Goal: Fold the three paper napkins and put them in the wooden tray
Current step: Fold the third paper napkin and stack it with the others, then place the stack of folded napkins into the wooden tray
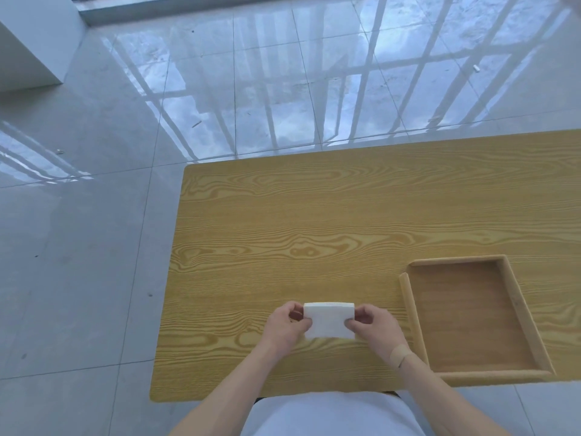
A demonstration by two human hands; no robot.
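Observation:
A white paper napkin stack point(328, 320) lies folded on the wooden table near its front edge. My left hand point(287, 325) pinches its left edge, and my right hand point(375, 328) pinches its right edge. How many napkins the white stack holds I cannot tell. The wooden tray point(520, 313) sits to the right of my hands, and nothing lies inside it.
The yellow wood-grain table point(314, 231) stretches away from me, its left edge near the shiny tiled floor point(94, 247). A white wall block point(28, 51) stands at the far left.

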